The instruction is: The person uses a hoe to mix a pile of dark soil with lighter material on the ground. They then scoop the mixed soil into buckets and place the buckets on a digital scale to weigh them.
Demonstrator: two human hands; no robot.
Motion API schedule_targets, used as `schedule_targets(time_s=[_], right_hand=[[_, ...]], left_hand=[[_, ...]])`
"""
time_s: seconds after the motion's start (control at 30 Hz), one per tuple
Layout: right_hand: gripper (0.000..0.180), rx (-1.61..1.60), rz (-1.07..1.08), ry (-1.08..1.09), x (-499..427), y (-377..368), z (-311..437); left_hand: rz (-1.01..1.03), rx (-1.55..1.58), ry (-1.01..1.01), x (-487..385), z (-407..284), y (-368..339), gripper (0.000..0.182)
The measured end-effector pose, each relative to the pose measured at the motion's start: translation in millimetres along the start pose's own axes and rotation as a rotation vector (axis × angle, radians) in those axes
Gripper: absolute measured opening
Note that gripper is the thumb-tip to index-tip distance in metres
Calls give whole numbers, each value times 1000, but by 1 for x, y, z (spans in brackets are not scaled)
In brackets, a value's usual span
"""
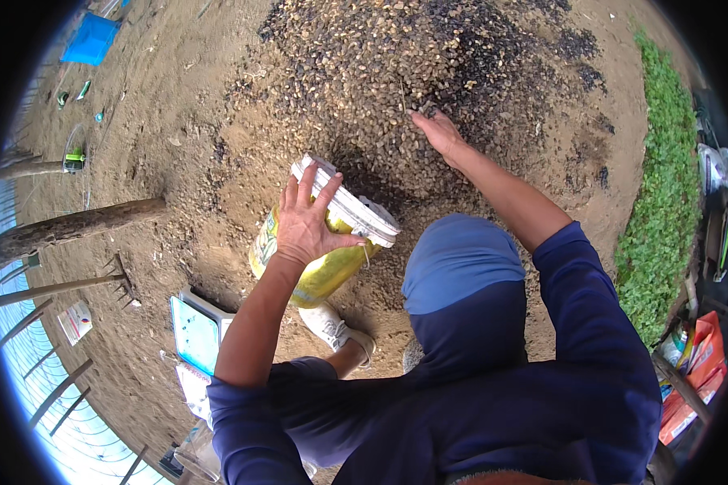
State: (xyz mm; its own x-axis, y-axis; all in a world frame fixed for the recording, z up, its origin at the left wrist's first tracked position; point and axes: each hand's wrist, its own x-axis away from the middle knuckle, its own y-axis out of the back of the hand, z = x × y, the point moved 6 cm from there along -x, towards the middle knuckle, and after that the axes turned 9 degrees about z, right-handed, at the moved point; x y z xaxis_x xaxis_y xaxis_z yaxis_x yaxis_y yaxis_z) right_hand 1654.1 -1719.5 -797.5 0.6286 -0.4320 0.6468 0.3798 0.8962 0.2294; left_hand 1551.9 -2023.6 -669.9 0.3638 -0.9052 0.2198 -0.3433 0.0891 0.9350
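Note:
A yellow plastic bucket with a white rim leans over on the ground, its mouth tipped towards a heap of small brown and black pieces, perhaps dried beans or pods. Spread over the rim and side of the bucket, my left hand steadies it. Its inside is hidden from this angle. My right hand reaches into the heap beyond the mouth, fingertips among the pieces. Whether it grasps any cannot be told, as the fingers are partly hidden.
A scale with a blue-edged top sits left of my shoe. A wooden post and a rake are at the left, a blue bin farther off. Green plants line the right, near an orange bag.

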Motion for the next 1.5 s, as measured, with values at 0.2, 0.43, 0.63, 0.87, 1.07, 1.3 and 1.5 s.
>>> schedule_targets(time_s=[0.2, 0.43, 0.63, 0.87, 1.07, 1.3, 1.5], right_hand=[[63, -121, 721, 327, 82, -178, 5], [40, -140, -131, 651, 53, 44, 14], [79, -328, -535, 26, 11, 199, -106], [99, -370, -284, 54, 0, 72, -106], [97, -177, 315, 240, 42, -131, -53], [52, -251, 127, 562, 55, -45, -32], [58, -203, -687, 278, 60, 155, -174]], left_hand=[[-45, 27, 8, 11, -5, 1, 125], [-50, -38, -1, 18, 0, -9, 126], [-37, 45, -6, 11, 4, -10, 127], [-43, 32, -18, 11, -1, -13, 126], [-66, 17, -29, 13, -8, -11, 127], [-101, 26, -40, 22, -10, -13, 126], [-52, 38, -18, 16, -2, -11, 124]])
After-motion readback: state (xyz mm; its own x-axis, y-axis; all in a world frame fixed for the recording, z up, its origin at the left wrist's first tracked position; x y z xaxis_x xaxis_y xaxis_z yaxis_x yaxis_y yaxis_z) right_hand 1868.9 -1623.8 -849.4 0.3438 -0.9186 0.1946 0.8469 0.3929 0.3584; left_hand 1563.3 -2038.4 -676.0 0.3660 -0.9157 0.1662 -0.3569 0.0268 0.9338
